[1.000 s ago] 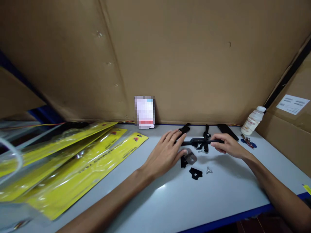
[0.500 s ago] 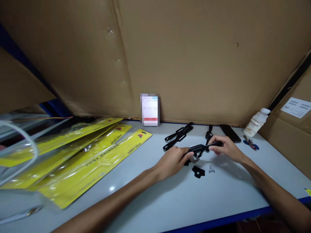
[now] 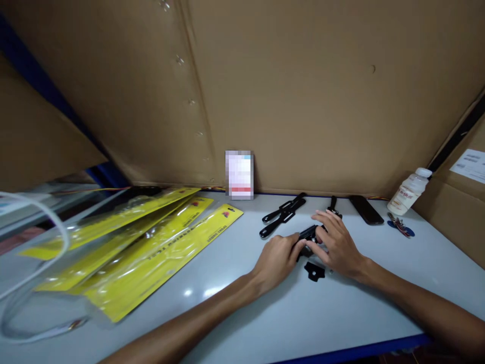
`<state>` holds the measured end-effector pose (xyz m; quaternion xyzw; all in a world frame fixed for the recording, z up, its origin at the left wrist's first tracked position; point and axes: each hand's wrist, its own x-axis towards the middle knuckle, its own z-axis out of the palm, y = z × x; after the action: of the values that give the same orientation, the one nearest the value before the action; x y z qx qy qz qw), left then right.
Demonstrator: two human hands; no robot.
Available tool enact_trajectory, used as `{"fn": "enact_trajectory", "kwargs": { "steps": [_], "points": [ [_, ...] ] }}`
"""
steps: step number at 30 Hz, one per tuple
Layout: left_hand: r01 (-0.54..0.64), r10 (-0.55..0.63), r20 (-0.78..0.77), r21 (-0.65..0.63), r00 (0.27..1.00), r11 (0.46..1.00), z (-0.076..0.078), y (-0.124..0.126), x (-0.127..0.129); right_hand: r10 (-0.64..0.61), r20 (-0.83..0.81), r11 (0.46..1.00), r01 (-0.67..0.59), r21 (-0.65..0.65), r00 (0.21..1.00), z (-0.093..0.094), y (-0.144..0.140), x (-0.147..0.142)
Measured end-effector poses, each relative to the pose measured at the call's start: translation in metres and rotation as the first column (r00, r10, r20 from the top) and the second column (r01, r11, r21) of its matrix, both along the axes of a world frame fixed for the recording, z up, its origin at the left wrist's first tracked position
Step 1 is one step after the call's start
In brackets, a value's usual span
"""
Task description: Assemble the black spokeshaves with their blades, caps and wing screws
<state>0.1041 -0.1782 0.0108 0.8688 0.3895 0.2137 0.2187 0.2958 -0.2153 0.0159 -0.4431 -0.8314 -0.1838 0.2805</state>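
A small black metal part (image 3: 307, 234) is being held between both hands at the middle of the surface (image 3: 341, 313), just off it. The left hand (image 3: 278, 258) is pinching its near end with narrowed fingers; the right hand (image 3: 338, 242) is covering the other end, fingers curled over it. The part is best kept low and steadied by both hands.

One flat black bracket (image 3: 314, 271) is lying at 6 o'clock; two black slotted bars (image 3: 282, 215) at 11; one phone (image 3: 366, 209) and one bottle (image 3: 409, 191) at 2; three yellow packets (image 3: 151, 237) at 9.
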Motion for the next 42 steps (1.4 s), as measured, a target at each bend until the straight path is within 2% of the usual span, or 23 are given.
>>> {"fn": "enact_trajectory", "kwargs": {
  "steps": [5, 10, 21, 27, 34, 42],
  "points": [
    [-0.032, 0.038, -0.135, 0.046, 0.990, 0.998, 0.002, -0.006, 0.002, 0.042, -0.058, 0.998, -0.045, -0.052, 0.997, -0.007, -0.003, 0.007],
    [-0.064, 0.071, -0.193, 0.041, 0.979, 0.997, 0.006, -0.011, 0.005, 0.061, -0.103, 0.996, -0.067, -0.064, 0.993, -0.005, -0.007, 0.007],
    [-0.064, 0.075, -0.178, 0.069, 0.981, 0.996, 0.006, -0.012, 0.003, -0.003, -0.092, 0.991, -0.009, -0.135, 0.996, -0.009, -0.009, 0.006],
    [-0.076, 0.086, -0.188, 0.060, 0.978, 0.995, 0.006, -0.012, 0.004, 0.022, -0.065, 0.997, -0.027, -0.079, 0.998, -0.012, -0.007, 0.007],
    [-0.063, 0.071, -0.183, 0.050, 0.981, 0.997, 0.003, -0.010, 0.004, -0.002, -0.040, 0.996, -0.002, -0.093, 0.999, -0.012, -0.006, 0.004],
    [-0.061, 0.068, -0.179, 0.045, 0.981, 0.997, 0.004, -0.010, 0.004, -0.009, 0.031, 0.999, 0.011, -0.053, 0.999, -0.013, -0.005, 0.004]
  ]
}}
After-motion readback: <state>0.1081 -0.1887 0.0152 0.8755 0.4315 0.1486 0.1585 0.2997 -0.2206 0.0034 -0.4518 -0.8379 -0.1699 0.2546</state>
